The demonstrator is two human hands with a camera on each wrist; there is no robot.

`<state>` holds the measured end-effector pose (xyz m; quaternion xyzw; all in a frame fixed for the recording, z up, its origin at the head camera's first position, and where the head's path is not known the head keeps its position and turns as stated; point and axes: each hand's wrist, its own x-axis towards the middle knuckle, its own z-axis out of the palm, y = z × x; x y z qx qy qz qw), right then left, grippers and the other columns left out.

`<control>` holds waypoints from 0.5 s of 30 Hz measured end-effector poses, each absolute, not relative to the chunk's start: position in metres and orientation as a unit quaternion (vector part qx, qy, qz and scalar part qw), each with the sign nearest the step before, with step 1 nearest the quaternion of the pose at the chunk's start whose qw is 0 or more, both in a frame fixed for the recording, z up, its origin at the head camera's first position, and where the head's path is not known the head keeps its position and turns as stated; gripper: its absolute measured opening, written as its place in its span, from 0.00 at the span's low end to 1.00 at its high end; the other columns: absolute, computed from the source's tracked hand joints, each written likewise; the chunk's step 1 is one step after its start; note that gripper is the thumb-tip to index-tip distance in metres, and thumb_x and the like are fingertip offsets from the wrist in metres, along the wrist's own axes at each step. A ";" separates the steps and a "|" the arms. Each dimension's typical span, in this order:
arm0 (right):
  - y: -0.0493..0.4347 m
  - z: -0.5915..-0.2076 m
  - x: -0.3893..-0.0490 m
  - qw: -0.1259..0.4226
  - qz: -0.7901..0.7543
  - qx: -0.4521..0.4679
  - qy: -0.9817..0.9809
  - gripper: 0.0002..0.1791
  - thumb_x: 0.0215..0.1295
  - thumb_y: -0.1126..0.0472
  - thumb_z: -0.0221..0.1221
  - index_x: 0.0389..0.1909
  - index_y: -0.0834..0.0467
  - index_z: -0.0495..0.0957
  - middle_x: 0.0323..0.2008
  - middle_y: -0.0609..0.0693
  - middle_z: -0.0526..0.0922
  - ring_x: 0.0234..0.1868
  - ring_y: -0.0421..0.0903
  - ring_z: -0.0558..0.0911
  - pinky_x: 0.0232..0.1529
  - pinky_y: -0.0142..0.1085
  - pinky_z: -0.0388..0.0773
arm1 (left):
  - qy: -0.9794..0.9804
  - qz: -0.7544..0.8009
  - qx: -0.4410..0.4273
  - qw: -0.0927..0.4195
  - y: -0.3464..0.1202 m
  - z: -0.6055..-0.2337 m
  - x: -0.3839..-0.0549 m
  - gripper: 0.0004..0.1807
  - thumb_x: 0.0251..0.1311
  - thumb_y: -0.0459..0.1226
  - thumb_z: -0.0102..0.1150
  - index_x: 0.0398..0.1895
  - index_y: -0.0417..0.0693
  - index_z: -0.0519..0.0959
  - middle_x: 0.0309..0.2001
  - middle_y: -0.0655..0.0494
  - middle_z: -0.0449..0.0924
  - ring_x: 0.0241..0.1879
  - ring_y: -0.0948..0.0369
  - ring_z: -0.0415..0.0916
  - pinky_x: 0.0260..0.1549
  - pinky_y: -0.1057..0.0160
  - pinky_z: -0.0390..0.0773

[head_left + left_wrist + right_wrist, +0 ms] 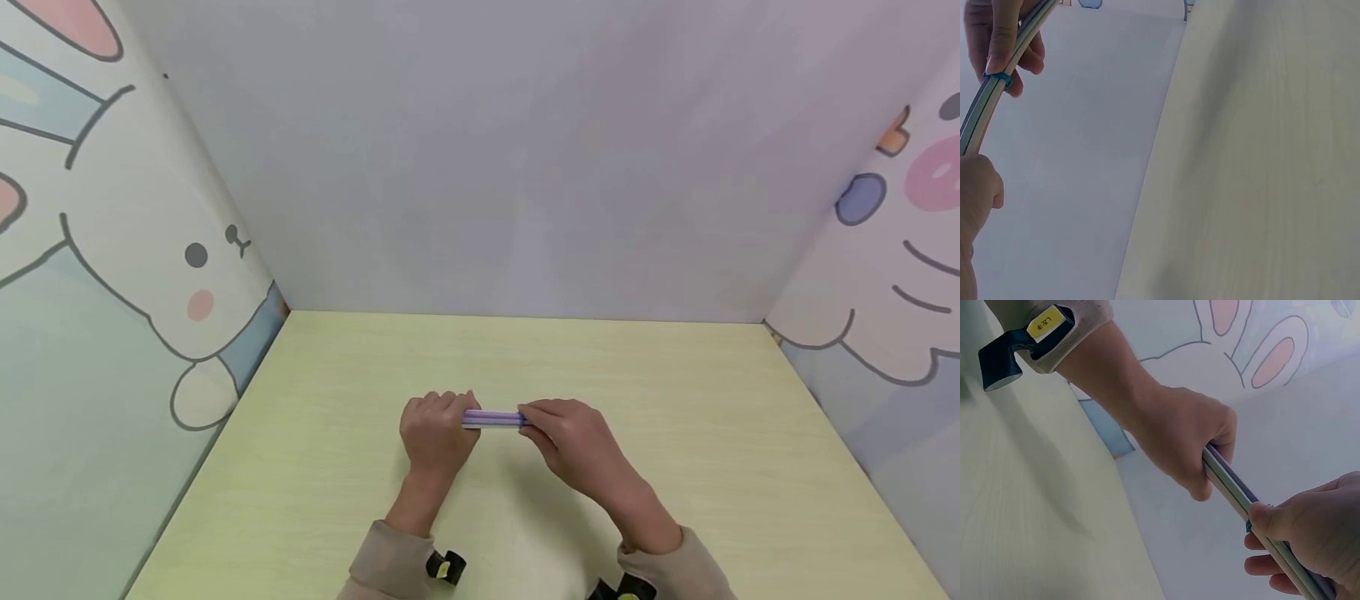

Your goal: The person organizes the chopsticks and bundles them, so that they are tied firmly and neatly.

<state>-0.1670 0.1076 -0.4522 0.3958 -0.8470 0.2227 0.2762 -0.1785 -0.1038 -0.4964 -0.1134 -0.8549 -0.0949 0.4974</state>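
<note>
A slim bundle of long straight sticks (492,418), pale and lilac in the head view, is held level above the table between my two hands. My left hand (438,432) grips one end in a fist, knuckles up. On the other side my right hand (576,440) pinches the bundle between thumb and fingers. Around the sticks, right at the right thumb tip, sits a thin teal band (999,80). In the right wrist view the sticks (1230,485) run side by side out of the left fist, and past the right thumb their far end is partly hidden by the right hand.
Beneath my hands is a pale yellow wood-grain table (315,500). A plain grey wall (510,167) rises behind it, with cartoon-printed panels (135,250) at both sides. Dark wrist mounts (446,568) are strapped by the beige sleeves (393,562).
</note>
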 end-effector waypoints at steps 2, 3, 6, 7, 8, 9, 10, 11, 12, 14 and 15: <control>0.105 -0.453 -0.167 0.271 0.224 0.399 -0.847 0.17 0.49 0.64 0.76 0.42 0.61 0.88 0.39 0.50 0.90 0.35 0.44 0.88 0.35 0.41 0.83 | -0.851 -0.096 -0.118 0.503 -0.102 -0.498 -0.179 0.09 0.49 0.36 0.66 0.14 0.47 0.81 0.13 0.57 0.76 0.11 0.59 0.66 0.16 0.61 0.71; 0.103 -0.453 -0.166 0.265 0.223 0.402 -0.847 0.18 0.50 0.63 0.76 0.43 0.61 0.88 0.39 0.50 0.90 0.35 0.44 0.88 0.35 0.41 0.83 | -0.849 -0.095 -0.125 0.505 -0.101 -0.498 -0.179 0.09 0.48 0.37 0.66 0.14 0.47 0.81 0.12 0.57 0.76 0.11 0.60 0.66 0.16 0.61 0.71; 0.099 -0.453 -0.165 0.243 0.222 0.403 -0.854 0.19 0.52 0.59 0.76 0.45 0.59 0.88 0.40 0.49 0.90 0.35 0.43 0.88 0.35 0.41 0.83 | -0.846 -0.088 -0.146 0.505 -0.099 -0.500 -0.181 0.10 0.48 0.37 0.65 0.13 0.49 0.79 0.12 0.59 0.75 0.10 0.61 0.65 0.16 0.62 0.70; 0.099 -0.454 -0.165 0.236 0.220 0.401 -0.857 0.20 0.52 0.57 0.75 0.47 0.59 0.87 0.41 0.48 0.90 0.36 0.43 0.88 0.36 0.41 0.83 | -0.846 -0.085 -0.151 0.504 -0.099 -0.501 -0.182 0.11 0.49 0.37 0.65 0.12 0.49 0.79 0.12 0.59 0.75 0.10 0.61 0.65 0.16 0.62 0.70; 0.099 -0.453 -0.165 0.232 0.221 0.398 -0.860 0.22 0.52 0.56 0.76 0.48 0.59 0.87 0.41 0.48 0.90 0.36 0.44 0.88 0.37 0.41 0.83 | -0.847 -0.084 -0.153 0.501 -0.099 -0.501 -0.182 0.11 0.49 0.38 0.65 0.13 0.50 0.79 0.12 0.59 0.76 0.11 0.61 0.65 0.16 0.62 0.70; 0.099 -0.453 -0.165 0.233 0.223 0.393 -0.861 0.24 0.51 0.55 0.76 0.49 0.59 0.87 0.41 0.49 0.90 0.37 0.44 0.88 0.37 0.42 0.84 | -0.849 -0.084 -0.150 0.499 -0.100 -0.500 -0.183 0.10 0.50 0.38 0.66 0.13 0.50 0.80 0.12 0.59 0.76 0.11 0.61 0.66 0.17 0.62 0.71; 0.101 -0.453 -0.165 0.236 0.225 0.387 -0.863 0.25 0.50 0.54 0.77 0.49 0.60 0.86 0.41 0.49 0.90 0.37 0.44 0.88 0.37 0.42 0.84 | -0.852 -0.084 -0.146 0.496 -0.101 -0.500 -0.183 0.10 0.50 0.38 0.66 0.14 0.50 0.81 0.13 0.58 0.77 0.11 0.61 0.66 0.17 0.62 0.72; 0.102 -0.453 -0.166 0.239 0.230 0.382 -0.863 0.26 0.49 0.54 0.77 0.50 0.60 0.86 0.41 0.49 0.90 0.37 0.45 0.88 0.38 0.43 0.84 | -0.854 -0.085 -0.141 0.494 -0.103 -0.500 -0.183 0.09 0.49 0.38 0.67 0.15 0.49 0.81 0.13 0.58 0.77 0.11 0.60 0.67 0.17 0.61 0.72; 0.104 -0.453 -0.166 0.242 0.235 0.380 -0.861 0.26 0.49 0.55 0.77 0.49 0.60 0.86 0.41 0.50 0.90 0.36 0.45 0.88 0.37 0.42 0.84 | -0.856 -0.085 -0.137 0.491 -0.105 -0.499 -0.183 0.08 0.49 0.38 0.68 0.16 0.49 0.82 0.14 0.57 0.78 0.11 0.60 0.67 0.18 0.61 0.73; 0.107 -0.452 -0.167 0.247 0.241 0.381 -0.857 0.23 0.49 0.59 0.77 0.48 0.61 0.86 0.40 0.50 0.89 0.36 0.45 0.88 0.36 0.41 0.84 | -0.859 -0.087 -0.132 0.486 -0.108 -0.499 -0.183 0.08 0.49 0.38 0.69 0.17 0.48 0.83 0.14 0.57 0.79 0.11 0.59 0.68 0.18 0.60 0.74; 0.107 -0.453 -0.167 0.249 0.241 0.383 -0.856 0.21 0.50 0.60 0.77 0.47 0.61 0.87 0.39 0.50 0.89 0.35 0.44 0.88 0.35 0.40 0.84 | -0.860 -0.088 -0.132 0.485 -0.109 -0.499 -0.183 0.08 0.49 0.38 0.69 0.17 0.49 0.83 0.14 0.57 0.79 0.12 0.59 0.68 0.18 0.60 0.74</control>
